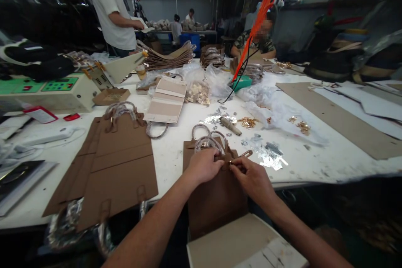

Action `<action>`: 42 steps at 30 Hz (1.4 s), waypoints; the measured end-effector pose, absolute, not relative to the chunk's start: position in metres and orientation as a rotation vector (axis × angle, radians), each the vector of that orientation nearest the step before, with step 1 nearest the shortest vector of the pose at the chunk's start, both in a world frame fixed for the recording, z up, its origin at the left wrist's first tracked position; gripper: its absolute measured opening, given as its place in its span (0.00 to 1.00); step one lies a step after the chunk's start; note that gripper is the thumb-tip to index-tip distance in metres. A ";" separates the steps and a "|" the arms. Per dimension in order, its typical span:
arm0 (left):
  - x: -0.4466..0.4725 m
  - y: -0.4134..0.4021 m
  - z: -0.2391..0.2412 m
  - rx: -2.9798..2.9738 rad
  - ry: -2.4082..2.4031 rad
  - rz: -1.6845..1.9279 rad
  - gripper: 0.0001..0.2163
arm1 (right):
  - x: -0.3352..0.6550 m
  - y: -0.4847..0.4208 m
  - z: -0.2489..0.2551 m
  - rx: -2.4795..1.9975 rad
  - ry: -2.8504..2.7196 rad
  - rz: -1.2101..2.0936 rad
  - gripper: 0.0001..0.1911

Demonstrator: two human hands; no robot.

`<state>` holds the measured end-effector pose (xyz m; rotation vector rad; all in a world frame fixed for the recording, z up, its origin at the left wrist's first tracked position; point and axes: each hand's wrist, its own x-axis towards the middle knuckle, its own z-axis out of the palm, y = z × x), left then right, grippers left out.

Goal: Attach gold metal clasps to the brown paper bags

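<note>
A brown bag panel (216,205) lies over the table's front edge, its pale lining side (238,243) folded out below. Plastic-wrapped handles (201,129) stand up from its far end. My left hand (204,166) is closed on the panel just below the handles, its thumb pressed onto the brown surface. Close beside it, my right hand (253,176) pinches a small gold metal fitting (230,162) against the panel. A slim looped tab (246,154) sticks out past the right fingers. The fingertips partly hide the fitting.
More brown bag panels (122,155) lie stacked at left. Loose silver plates (271,155), gold fittings (248,122) and a wrapped stick-like tool (230,126) lie beyond my hands. An orange strip (260,16) hangs over the table. Two co-workers are across it; others are farther back.
</note>
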<state>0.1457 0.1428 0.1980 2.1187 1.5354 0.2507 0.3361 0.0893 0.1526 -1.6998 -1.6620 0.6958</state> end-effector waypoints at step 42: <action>0.111 0.071 0.229 2.566 1.052 1.363 0.12 | 0.361 0.085 0.179 -1.414 -1.589 1.307 0.22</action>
